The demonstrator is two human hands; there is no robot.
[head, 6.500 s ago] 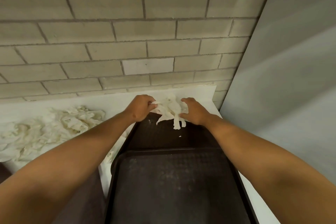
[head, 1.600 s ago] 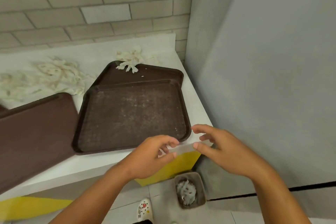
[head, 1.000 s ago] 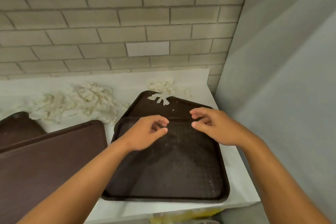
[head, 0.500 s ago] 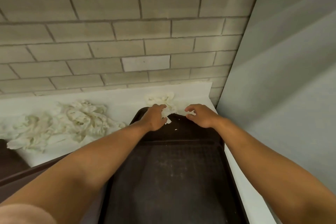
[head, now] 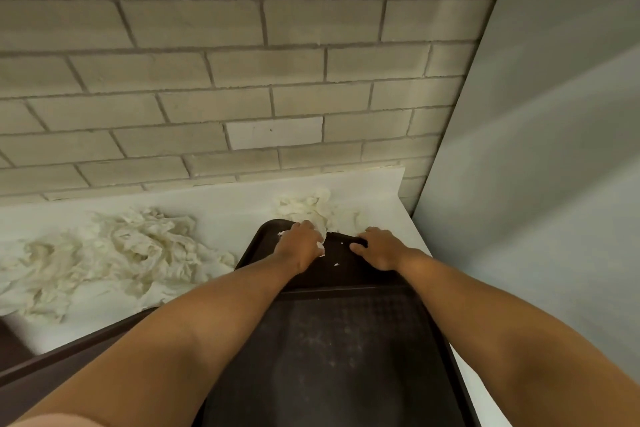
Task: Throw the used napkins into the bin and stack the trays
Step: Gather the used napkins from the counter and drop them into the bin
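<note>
Two dark brown trays lie stacked on the white counter; the near tray (head: 332,357) sits on top of the far tray (head: 341,270), whose back part shows. A clump of crumpled white napkins (head: 308,206) lies at the far tray's back rim, partly on the counter. My left hand (head: 301,246) is curled on the near part of this clump. My right hand (head: 379,248) rests on the far tray's back rim with fingers bent, just right of the napkins. The bin is out of view.
A large heap of used napkins (head: 104,253) spreads over the counter (head: 225,208) at the left. Another brown tray's edge (head: 52,364) shows at the lower left. A brick wall (head: 242,80) stands behind, and a grey panel (head: 536,184) closes off the right side.
Both hands came back from over the bin and reached forward over the trays to the napkin clump at the far rim. In the last half second my left hand closed on the napkins.
</note>
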